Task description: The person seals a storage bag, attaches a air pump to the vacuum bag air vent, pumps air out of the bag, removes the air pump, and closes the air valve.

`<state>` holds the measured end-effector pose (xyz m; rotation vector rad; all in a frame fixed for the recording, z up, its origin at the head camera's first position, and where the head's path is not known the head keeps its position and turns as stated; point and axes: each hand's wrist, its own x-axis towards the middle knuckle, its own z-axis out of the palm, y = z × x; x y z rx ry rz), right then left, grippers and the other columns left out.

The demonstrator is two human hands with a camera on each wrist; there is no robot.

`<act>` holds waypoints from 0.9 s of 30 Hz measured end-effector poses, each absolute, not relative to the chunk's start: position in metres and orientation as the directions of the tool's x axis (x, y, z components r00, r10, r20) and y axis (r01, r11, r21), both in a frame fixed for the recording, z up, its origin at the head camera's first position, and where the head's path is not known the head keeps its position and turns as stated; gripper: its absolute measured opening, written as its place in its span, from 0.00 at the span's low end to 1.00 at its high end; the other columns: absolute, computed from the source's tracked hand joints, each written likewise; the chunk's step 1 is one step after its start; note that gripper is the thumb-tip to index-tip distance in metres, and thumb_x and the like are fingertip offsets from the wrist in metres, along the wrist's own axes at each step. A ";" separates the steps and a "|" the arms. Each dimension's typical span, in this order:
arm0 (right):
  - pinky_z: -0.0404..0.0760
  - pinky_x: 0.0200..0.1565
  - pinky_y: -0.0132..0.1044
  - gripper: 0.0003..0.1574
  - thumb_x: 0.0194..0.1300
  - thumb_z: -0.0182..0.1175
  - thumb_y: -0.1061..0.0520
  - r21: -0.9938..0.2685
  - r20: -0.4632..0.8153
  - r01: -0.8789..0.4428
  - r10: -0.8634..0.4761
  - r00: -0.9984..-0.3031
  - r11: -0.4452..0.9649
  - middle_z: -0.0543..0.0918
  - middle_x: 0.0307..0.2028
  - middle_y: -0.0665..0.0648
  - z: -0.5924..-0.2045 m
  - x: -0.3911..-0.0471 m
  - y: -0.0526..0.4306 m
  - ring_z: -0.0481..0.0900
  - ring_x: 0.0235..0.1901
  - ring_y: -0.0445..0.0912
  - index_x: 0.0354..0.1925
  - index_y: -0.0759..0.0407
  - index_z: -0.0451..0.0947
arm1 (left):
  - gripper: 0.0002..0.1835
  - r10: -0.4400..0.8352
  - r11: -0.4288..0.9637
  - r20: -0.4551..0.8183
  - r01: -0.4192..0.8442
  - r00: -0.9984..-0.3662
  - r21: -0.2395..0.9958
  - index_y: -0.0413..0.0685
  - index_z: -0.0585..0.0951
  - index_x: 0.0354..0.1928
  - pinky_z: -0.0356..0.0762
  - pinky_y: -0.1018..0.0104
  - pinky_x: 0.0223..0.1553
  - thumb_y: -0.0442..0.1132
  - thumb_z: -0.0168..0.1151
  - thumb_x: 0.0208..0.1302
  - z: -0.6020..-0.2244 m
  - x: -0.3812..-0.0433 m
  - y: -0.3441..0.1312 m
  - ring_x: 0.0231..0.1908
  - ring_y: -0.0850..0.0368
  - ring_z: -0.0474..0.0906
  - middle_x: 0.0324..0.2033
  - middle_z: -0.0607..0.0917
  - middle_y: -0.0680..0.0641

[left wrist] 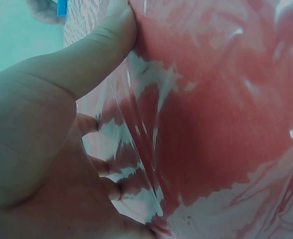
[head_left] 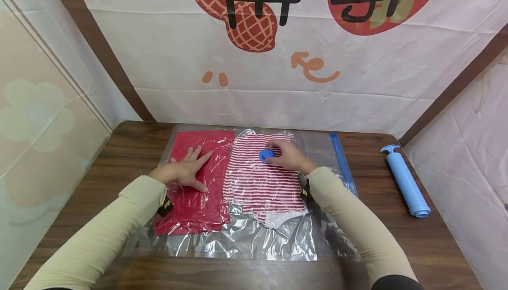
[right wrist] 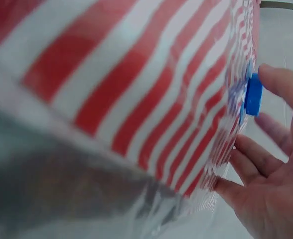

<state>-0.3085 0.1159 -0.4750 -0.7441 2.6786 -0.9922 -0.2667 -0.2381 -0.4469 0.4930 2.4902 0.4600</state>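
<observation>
A clear plastic vacuum storage bag lies flat on the table with folded red cloth and red-and-white striped cloth side by side inside it. My left hand rests on the bag over the red cloth, fingers spread; in the left wrist view the film creases beside the thumb. With thumb and index finger at opposite sides, my right hand pinches the round blue valve cap above the striped cloth. Its other fingertips meet the bag's surface.
A blue zip strip runs along the bag's right end. Further right, a light blue hand pump lies on the brown wooden table. Printed fabric curtains stand behind the table and at both sides.
</observation>
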 end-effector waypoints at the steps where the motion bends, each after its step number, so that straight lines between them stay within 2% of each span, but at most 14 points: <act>1: 0.73 0.66 0.50 0.31 0.67 0.69 0.56 -0.656 -0.004 -0.393 -0.524 -0.852 0.644 0.78 0.62 0.63 -0.475 -0.309 0.117 0.75 0.64 0.56 0.65 0.65 0.75 | 0.65 0.435 0.874 -0.452 0.245 -0.779 0.419 0.44 0.44 0.81 0.28 0.12 0.58 0.56 0.78 0.54 -0.447 -0.267 -0.238 0.75 0.25 0.24 0.77 0.35 0.26; 5: 0.72 0.67 0.50 0.27 0.68 0.66 0.59 -0.658 -0.003 -0.406 -0.541 -0.841 0.635 0.79 0.62 0.62 -0.476 -0.310 0.120 0.74 0.65 0.56 0.64 0.63 0.77 | 0.64 0.433 0.877 -0.456 0.248 -0.778 0.411 0.44 0.44 0.81 0.29 0.12 0.59 0.57 0.77 0.54 -0.447 -0.266 -0.238 0.75 0.25 0.25 0.77 0.35 0.26; 11: 0.74 0.64 0.51 0.23 0.67 0.69 0.57 -0.631 0.024 -0.419 -0.523 -0.852 0.653 0.81 0.57 0.62 -0.476 -0.308 0.117 0.78 0.59 0.56 0.58 0.64 0.79 | 0.65 0.432 0.879 -0.453 0.254 -0.780 0.403 0.45 0.44 0.81 0.29 0.12 0.59 0.58 0.78 0.54 -0.446 -0.266 -0.238 0.75 0.25 0.24 0.77 0.35 0.27; 14: 0.74 0.64 0.50 0.28 0.67 0.70 0.54 -0.634 0.004 -0.389 -0.501 -0.866 0.668 0.80 0.58 0.62 -0.476 -0.307 0.115 0.77 0.60 0.55 0.60 0.64 0.77 | 0.65 0.431 0.880 -0.455 0.249 -0.779 0.405 0.45 0.44 0.81 0.29 0.12 0.59 0.58 0.77 0.54 -0.446 -0.266 -0.238 0.75 0.25 0.24 0.77 0.35 0.27; 18: 0.71 0.68 0.50 0.34 0.67 0.69 0.56 -0.638 0.000 -0.387 -0.503 -0.865 0.666 0.77 0.64 0.63 -0.476 -0.307 0.113 0.73 0.65 0.56 0.67 0.65 0.72 | 0.65 0.430 0.879 -0.454 0.245 -0.781 0.410 0.44 0.44 0.81 0.29 0.12 0.59 0.57 0.78 0.54 -0.446 -0.266 -0.238 0.75 0.25 0.25 0.77 0.35 0.26; 22: 0.72 0.67 0.51 0.29 0.68 0.67 0.59 -0.634 0.014 -0.403 -0.511 -0.860 0.660 0.78 0.62 0.63 -0.476 -0.305 0.114 0.74 0.64 0.57 0.64 0.65 0.75 | 0.65 0.431 0.879 -0.452 0.250 -0.781 0.406 0.44 0.44 0.81 0.30 0.12 0.58 0.57 0.78 0.53 -0.446 -0.266 -0.238 0.75 0.25 0.25 0.77 0.35 0.26; 27: 0.75 0.62 0.50 0.24 0.67 0.69 0.55 -0.635 0.014 -0.382 -0.484 -0.875 0.671 0.81 0.56 0.62 -0.477 -0.305 0.113 0.78 0.58 0.55 0.57 0.64 0.79 | 0.65 0.431 0.879 -0.453 0.249 -0.781 0.407 0.44 0.44 0.81 0.29 0.12 0.58 0.57 0.77 0.54 -0.447 -0.267 -0.238 0.75 0.25 0.24 0.77 0.35 0.26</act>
